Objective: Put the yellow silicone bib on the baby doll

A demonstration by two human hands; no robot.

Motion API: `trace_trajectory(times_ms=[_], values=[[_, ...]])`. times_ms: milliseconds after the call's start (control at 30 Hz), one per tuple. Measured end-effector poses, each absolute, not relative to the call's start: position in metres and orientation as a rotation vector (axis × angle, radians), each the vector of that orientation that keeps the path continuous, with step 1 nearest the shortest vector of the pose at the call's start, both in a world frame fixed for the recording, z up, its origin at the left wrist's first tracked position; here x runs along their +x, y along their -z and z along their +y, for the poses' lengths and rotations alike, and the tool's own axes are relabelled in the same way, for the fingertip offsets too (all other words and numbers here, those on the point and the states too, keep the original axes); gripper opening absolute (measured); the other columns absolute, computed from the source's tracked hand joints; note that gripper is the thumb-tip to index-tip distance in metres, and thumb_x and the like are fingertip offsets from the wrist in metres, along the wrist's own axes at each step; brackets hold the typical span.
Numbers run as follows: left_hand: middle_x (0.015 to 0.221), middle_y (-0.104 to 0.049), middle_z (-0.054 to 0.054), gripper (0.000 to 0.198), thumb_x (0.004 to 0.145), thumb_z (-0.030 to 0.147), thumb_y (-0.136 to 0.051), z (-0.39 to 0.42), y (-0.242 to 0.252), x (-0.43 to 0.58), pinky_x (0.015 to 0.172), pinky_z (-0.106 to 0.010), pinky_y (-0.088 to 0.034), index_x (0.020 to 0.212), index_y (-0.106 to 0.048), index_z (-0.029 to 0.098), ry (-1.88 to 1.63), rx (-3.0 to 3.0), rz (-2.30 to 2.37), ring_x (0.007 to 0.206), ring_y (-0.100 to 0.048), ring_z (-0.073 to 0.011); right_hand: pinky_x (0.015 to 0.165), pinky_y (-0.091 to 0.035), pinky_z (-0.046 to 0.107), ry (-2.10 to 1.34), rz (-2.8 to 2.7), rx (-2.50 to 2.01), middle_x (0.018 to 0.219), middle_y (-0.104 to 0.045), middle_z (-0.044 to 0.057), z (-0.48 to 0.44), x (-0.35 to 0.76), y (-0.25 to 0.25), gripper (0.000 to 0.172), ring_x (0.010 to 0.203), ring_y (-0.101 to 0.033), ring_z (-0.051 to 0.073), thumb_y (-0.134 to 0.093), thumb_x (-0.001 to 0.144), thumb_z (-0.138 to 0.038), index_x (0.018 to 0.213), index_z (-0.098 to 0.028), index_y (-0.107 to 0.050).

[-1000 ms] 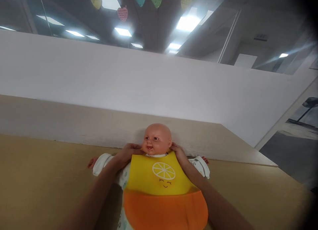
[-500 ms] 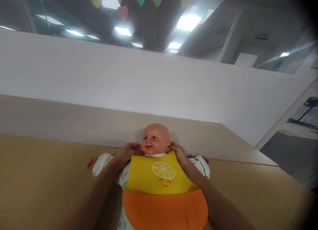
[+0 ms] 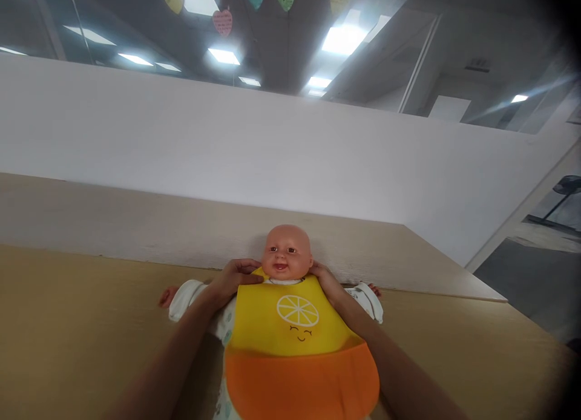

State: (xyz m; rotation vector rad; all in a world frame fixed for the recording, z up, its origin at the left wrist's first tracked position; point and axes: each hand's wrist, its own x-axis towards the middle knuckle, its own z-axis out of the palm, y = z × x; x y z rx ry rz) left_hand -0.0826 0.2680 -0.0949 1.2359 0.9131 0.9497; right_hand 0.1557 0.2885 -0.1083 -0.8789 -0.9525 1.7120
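A baby doll [image 3: 287, 252] in a white patterned suit lies on its back on a wooden table [image 3: 82, 323], head toward the wall. A yellow bib [image 3: 290, 323] with a lemon-slice face and an orange pocket covers its chest. My left hand [image 3: 233, 279] grips the bib's top left corner beside the doll's neck, fingers curled. My right hand [image 3: 325, 282] is closed on the bib's top right corner, under the doll's ear. Both forearms run up from the bottom edge along the bib's sides.
A beige ledge [image 3: 136, 226] and a white wall [image 3: 227, 141] rise right behind the doll's head. The table's right corner [image 3: 499, 299] drops off to a grey floor. Paper hearts [image 3: 223, 22] hang from the ceiling.
The doll's head has turned a little to face straighter up. The bib's top corners have come slightly closer round the neck. Both hands stay at the neck.
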Motion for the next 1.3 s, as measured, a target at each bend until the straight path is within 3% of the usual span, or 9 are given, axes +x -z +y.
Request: trace_trajectory(times_ms=[100, 367, 633, 1033, 1200, 1300], values=[[0.061, -0.058, 0.002, 0.022, 0.059, 0.026, -0.079, 0.269, 0.098, -0.084, 0.054, -0.022, -0.036, 0.067, -0.062, 0.015, -0.987, 1.203, 0.948, 0.055, -0.052, -0.0108, 0.065, -0.045, 0.029, -1.783, -0.969, -0.936, 0.072, -0.066, 0.001, 0.283, 0.154, 0.099, 0.029, 0.064, -0.058, 0.016, -0.06, 0.057, -0.014, 0.085, -0.018, -0.061], [0.066, -0.063, -0.002, 0.02, 0.065, 0.029, -0.075, 0.27, 0.098, -0.086, 0.056, -0.024, -0.038, 0.075, -0.068, 0.013, -0.952, 1.229, 0.971, 0.058, -0.056, -0.0127, 0.048, -0.035, 0.022, -1.816, -0.921, -0.957, 0.051, -0.052, -0.006, 0.277, 0.154, 0.091, 0.022, 0.046, -0.045, 0.009, -0.055, 0.05, -0.009, 0.068, -0.019, -0.049], [0.061, -0.06, 0.001, 0.019, 0.067, 0.031, -0.074, 0.266, 0.095, -0.084, 0.053, -0.021, -0.036, 0.074, -0.066, 0.014, -0.974, 1.246, 0.932, 0.054, -0.052, -0.0096, 0.048, -0.035, 0.023, -1.828, -0.945, -0.984, 0.051, -0.052, -0.005, 0.272, 0.153, 0.088, 0.022, 0.046, -0.045, 0.01, -0.051, 0.047, -0.01, 0.068, -0.017, -0.049], [0.085, -0.071, -0.007, 0.035, 0.069, 0.036, -0.072, 0.269, 0.099, -0.084, 0.064, -0.028, -0.045, 0.097, -0.067, 0.015, -0.903, 1.267, 0.883, 0.07, -0.063, -0.0189, 0.06, -0.044, 0.026, -1.885, -1.028, -0.858, 0.075, -0.066, 0.0, 0.271, 0.154, 0.087, 0.04, 0.065, -0.059, 0.016, -0.057, 0.05, -0.011, 0.089, -0.019, -0.062], [0.077, -0.069, -0.004, 0.036, 0.065, 0.037, -0.073, 0.274, 0.103, -0.084, 0.061, -0.026, -0.043, 0.092, -0.066, 0.013, -0.91, 1.329, 1.033, 0.067, -0.061, -0.0183, 0.056, -0.042, 0.024, -1.83, -1.033, -0.849, 0.07, -0.063, -0.001, 0.276, 0.155, 0.094, 0.04, 0.059, -0.056, 0.014, -0.057, 0.05, -0.011, 0.089, -0.02, -0.061], [0.073, -0.067, -0.003, 0.035, 0.066, 0.038, -0.072, 0.274, 0.102, -0.084, 0.059, -0.026, -0.041, 0.09, -0.065, 0.013, -0.898, 1.344, 1.07, 0.064, -0.059, -0.017, 0.06, -0.045, 0.025, -1.84, -1.049, -0.799, 0.078, -0.066, 0.001, 0.275, 0.155, 0.095, 0.042, 0.065, -0.059, 0.016, -0.058, 0.053, -0.011, 0.094, -0.02, -0.061]])
